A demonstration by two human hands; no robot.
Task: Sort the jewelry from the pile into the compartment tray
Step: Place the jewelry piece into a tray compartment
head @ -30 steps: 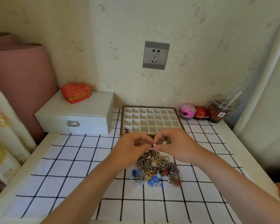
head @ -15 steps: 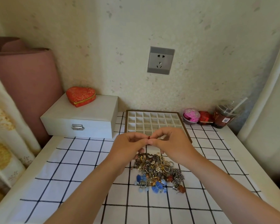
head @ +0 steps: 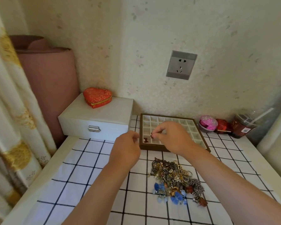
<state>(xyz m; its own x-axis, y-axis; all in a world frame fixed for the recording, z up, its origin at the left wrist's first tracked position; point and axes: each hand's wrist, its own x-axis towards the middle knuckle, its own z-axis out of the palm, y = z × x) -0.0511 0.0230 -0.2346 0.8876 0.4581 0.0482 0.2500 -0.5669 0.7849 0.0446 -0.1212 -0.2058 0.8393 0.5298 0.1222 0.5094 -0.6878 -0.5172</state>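
Right hand (head: 172, 137) holding a small dark red piece (head: 151, 134) over the compartment tray (head: 152, 147).

The piece is pinched between thumb and fingertip above the tray's front-left cells; a similar red piece (head: 146, 140) lies in the front-left corner cell. The tray stands at the worktop's far edge, against the wall. The jewelry pile (head: 175, 177) lies on the checked cloth (head: 88, 159) just nearer than the tray, towards the worktop's near edge. The left hand (head: 126, 148) hovers beside the tray's front-left corner, fingers curled; whether it holds anything cannot be told. A white box (head: 101, 117) bearing a red heart-shaped box (head: 97, 97) occupies the far left corner; a drinks cup (head: 243, 125) stands at the far right corner.
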